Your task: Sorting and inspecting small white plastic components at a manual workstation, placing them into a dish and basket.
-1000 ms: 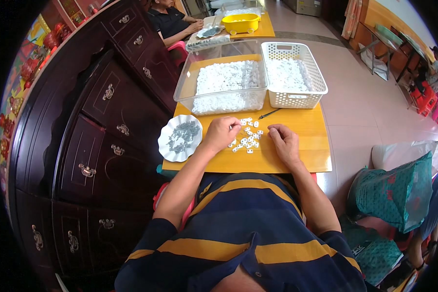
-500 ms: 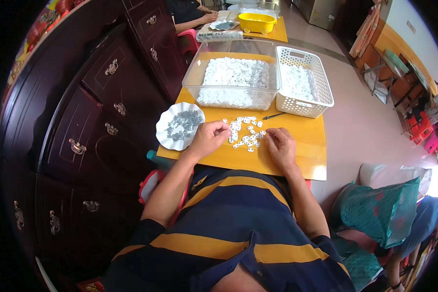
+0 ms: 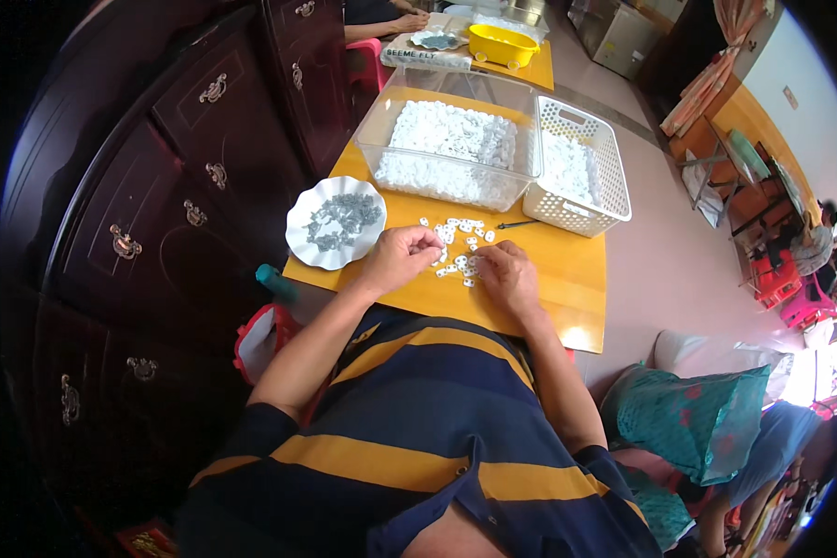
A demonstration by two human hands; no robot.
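Small white plastic pieces with dark holes [image 3: 467, 226] lie in a loose pile on the yellow wooden table [image 3: 558, 298]. My left hand [image 3: 402, 261] is at the pile's left side, thumb and forefinger pinched together; whatever is between them is too small to name. At the right side of the pile, my right hand [image 3: 510, 279] has its fingertips bent together down at the pieces, and what they hold is hidden. Left of my left hand stands a white scalloped plate [image 3: 299, 232] holding many small grey parts [image 3: 342, 221]. A thin black tool [image 3: 517, 224] lies beyond the pile.
Behind the pile stand a clear plastic bin [image 3: 446, 175] and a white perforated basket [image 3: 577, 216], both holding white pieces. A dark cabinet [image 3: 195, 167] rises at the left. Farther off, a person's hands [image 3: 411, 20] are near a yellow tub [image 3: 502, 46]. Green bags [image 3: 688, 418] stand at the right.
My right hand has moved left, onto the edge of the pile and closer to my left hand. My left hand keeps its pinch beside the pieces. The whole view has turned slightly.
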